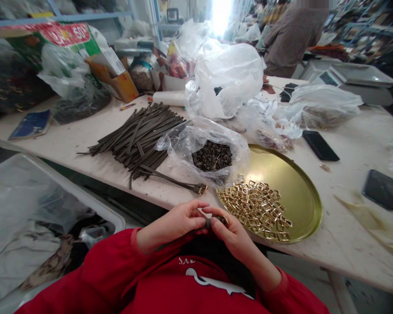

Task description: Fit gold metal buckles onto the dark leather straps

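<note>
Close to my body, at the table's front edge, my left hand [180, 220] pinches a dark strap [208, 223], much of it hidden by the fingers. My right hand [231, 231] grips the same strap from the other side, and a gold buckle [225, 220] shows at its fingers. Just beyond the hands, several straps end in gold buckles [203, 189] on the table. Further left lies a pile of dark flat straps [140, 135]. An open clear bag [239, 152] holds small dark loops [212, 156]. Loose gold buckles [255, 205] cover part of a round gold tray [301, 196].
Two dark phones [321, 145] [380, 189] lie on the right of the table [350, 174]. Plastic bags [229, 78] and an orange box [121, 83] stand at the back. A white bin [114, 218] is at lower left. Another person [291, 39] stands beyond the table.
</note>
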`<state>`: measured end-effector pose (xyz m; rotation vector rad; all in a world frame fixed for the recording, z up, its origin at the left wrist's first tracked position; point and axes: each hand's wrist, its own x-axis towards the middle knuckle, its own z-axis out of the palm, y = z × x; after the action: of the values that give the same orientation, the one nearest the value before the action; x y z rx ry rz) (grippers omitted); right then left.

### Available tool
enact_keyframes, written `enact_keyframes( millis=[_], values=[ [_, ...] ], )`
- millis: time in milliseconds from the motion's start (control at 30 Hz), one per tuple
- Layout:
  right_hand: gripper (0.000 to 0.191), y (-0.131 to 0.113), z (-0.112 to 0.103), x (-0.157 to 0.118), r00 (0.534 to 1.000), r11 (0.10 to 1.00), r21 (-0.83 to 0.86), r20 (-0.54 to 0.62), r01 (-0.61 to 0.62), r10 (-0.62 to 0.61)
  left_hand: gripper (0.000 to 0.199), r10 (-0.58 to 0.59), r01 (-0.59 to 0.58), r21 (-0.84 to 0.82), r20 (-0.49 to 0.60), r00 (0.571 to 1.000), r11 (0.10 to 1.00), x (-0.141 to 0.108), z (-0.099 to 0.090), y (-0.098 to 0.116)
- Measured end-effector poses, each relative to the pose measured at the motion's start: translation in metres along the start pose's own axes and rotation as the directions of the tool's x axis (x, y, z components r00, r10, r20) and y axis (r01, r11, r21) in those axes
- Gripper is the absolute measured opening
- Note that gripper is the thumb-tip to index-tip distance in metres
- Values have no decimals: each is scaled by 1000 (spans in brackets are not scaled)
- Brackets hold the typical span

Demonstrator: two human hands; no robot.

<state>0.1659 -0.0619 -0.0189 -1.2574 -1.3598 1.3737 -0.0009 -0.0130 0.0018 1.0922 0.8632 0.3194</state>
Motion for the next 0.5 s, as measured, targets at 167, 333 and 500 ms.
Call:
enact_keyframes(
  millis=[167, 333, 500],
  values=[
    [41, 4, 2, -4, 997, 997, 32, 29, -74, 73, 35, -121, 80, 316, 113, 986, 946, -12, -2, 8],
    [42, -3, 2, -4, 997, 994, -108, 69, -31, 39, 36, -54, 20, 453, 62, 997, 891, -13, 8, 18],
    [46, -7, -1, -6, 998, 984, -178, 66, 9, 3, 31, 4, -22, 524, 36, 999, 851, -12, 9, 18]
  ],
)
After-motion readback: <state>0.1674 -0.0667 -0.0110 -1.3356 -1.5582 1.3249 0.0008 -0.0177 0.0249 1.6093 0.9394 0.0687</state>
